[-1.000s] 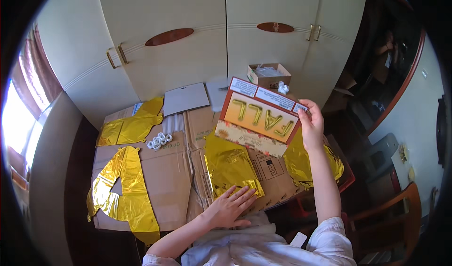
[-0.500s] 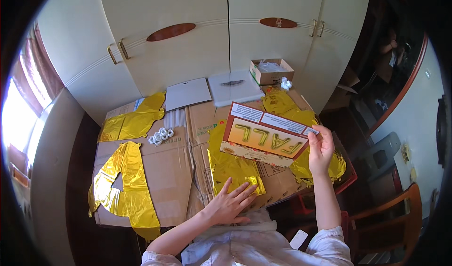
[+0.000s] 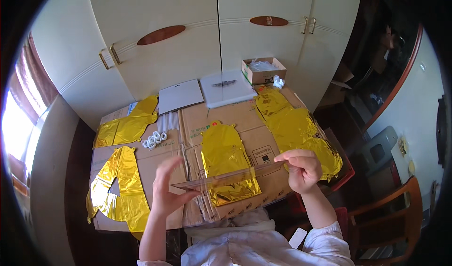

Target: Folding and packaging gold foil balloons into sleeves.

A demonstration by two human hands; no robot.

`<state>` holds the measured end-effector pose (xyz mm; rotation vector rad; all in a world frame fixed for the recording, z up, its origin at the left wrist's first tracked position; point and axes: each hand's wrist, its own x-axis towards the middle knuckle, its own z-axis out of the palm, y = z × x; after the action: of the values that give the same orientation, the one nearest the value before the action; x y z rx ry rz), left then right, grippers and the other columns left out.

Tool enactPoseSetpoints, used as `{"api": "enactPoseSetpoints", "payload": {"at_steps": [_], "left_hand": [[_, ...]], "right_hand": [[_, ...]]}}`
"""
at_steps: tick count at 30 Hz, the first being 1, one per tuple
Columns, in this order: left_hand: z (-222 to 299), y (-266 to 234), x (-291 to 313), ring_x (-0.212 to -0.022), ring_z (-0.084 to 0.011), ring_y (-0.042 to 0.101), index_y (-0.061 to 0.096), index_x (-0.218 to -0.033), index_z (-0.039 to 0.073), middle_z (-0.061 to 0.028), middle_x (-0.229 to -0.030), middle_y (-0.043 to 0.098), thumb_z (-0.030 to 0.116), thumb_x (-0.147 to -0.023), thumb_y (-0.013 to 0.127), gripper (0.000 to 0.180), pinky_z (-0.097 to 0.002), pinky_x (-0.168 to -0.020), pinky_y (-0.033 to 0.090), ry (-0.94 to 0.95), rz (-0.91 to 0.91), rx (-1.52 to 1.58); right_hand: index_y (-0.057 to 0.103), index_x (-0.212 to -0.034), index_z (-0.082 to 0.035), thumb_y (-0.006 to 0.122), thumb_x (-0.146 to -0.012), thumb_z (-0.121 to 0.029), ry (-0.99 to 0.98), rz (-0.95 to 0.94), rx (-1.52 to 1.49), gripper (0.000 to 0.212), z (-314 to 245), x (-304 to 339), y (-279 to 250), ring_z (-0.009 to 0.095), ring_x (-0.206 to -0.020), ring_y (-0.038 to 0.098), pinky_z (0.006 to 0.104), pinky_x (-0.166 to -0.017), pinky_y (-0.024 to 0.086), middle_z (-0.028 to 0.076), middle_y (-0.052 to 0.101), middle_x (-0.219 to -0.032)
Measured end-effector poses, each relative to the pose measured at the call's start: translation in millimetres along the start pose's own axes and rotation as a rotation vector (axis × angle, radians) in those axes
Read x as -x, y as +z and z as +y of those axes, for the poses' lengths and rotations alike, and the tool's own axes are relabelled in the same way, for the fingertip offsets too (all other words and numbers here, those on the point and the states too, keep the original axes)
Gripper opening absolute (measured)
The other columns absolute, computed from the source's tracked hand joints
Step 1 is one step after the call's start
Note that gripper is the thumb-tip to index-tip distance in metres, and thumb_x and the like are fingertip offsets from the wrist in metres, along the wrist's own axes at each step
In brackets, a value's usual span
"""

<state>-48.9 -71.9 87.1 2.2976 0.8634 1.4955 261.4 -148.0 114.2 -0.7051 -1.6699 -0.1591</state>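
Note:
A printed card [image 3: 230, 177], tilted so that I see it nearly edge-on, is pinched at its right end by my right hand [image 3: 303, 171]. At the card's other end my left hand [image 3: 167, 188] is open, fingers and thumb apart around the corner; it is slightly blurred, and whether it touches the card I cannot tell. Beneath the card lies a flat gold foil balloon [image 3: 226, 148]. An A-shaped gold foil balloon [image 3: 127, 186] is to the left, with another gold foil balloon [image 3: 127, 124] behind it. More gold foil [image 3: 296, 129] is spread at the right.
Cardboard [image 3: 160, 162] covers the table. White ribbon-like rolls [image 3: 154, 139] and clear straws [image 3: 167, 122] lie at the left. Along the back are a grey-white card sheet [image 3: 181, 96], a clear plastic bag [image 3: 226, 89] and an open box [image 3: 264, 73]. A wooden chair [image 3: 409, 219] stands at the right.
My left hand has lifted off the middle foil and moved left to the card's end. My right hand has lowered the card and tipped it from face-on to nearly edge-on.

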Motion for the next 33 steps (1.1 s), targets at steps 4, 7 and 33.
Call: {"api": "enactPoseSetpoints", "payload": {"at_steps": [4,7,33], "left_hand": [[-6,-3,-17,-0.080,-0.0155,0.067,0.070,-0.097,0.003,-0.0072,-0.086,0.071,-0.006,-0.079,0.068,0.020,-0.0308,-0.067,0.053,-0.091,-0.198,0.080],[-7,9,-28,-0.071,-0.0114,0.065,0.069,-0.096,-0.001,-0.0078,-0.087,0.071,-0.004,-0.090,0.061,0.011,-0.0256,-0.060,0.054,-0.170,0.056,0.330],[-99,15,25,-0.061,-0.0095,0.065,0.069,-0.101,-0.001,-0.0066,-0.078,0.073,0.010,-0.094,0.062,0.014,-0.0253,-0.059,0.054,-0.610,-0.052,0.071]], "right_hand": [[0.058,-0.110,-0.005,0.057,-0.088,0.006,-0.009,0.135,0.101,0.025,5,-38,8,0.022,-0.088,0.069,0.0310,-0.077,0.056,0.012,0.066,-0.102],[0.056,-0.117,-0.007,0.056,-0.093,-0.003,0.277,0.366,0.045,0.024,21,-50,27,0.019,-0.090,0.067,0.0312,-0.080,0.053,0.010,0.066,-0.104],[0.056,-0.116,-0.008,0.065,-0.080,-0.011,0.544,-0.472,0.632,0.037,47,116,82,0.030,-0.094,0.058,0.0446,-0.078,0.042,0.010,0.059,-0.099]]}}
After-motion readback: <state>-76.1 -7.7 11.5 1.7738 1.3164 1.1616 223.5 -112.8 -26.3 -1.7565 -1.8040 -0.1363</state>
